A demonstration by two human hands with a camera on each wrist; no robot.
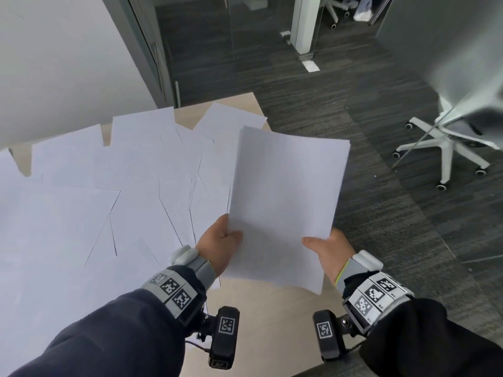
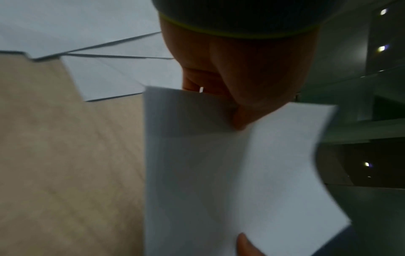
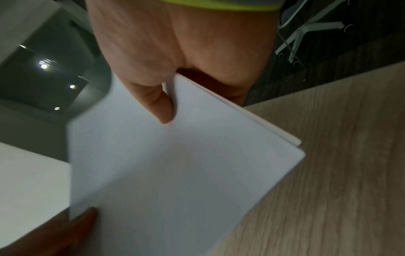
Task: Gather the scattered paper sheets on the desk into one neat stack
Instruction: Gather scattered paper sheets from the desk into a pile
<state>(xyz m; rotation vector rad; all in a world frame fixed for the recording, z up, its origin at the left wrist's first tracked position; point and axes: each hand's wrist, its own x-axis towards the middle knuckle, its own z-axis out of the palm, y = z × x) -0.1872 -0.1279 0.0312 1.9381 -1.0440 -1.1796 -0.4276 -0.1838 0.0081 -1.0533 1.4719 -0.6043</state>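
Note:
A gathered bundle of white sheets (image 1: 285, 202) is held up in the air over the desk's right end, tilted away from me. My left hand (image 1: 220, 242) pinches its lower left edge, thumb on top. My right hand (image 1: 326, 247) pinches the lower right edge the same way. The left wrist view shows the bundle (image 2: 230, 173) with my left thumb (image 2: 241, 116) pressed on it. In the right wrist view the bundle (image 3: 175, 164) has slightly uneven edges under my right thumb (image 3: 162, 105). Many loose white sheets (image 1: 114, 191) lie scattered and overlapping across the desk.
The light wooden desk (image 1: 261, 322) shows bare wood near its front right corner. A white wall panel (image 1: 68, 63) stands behind the desk at left. To the right is dark carpet (image 1: 381, 213) with a white office chair (image 1: 449, 142).

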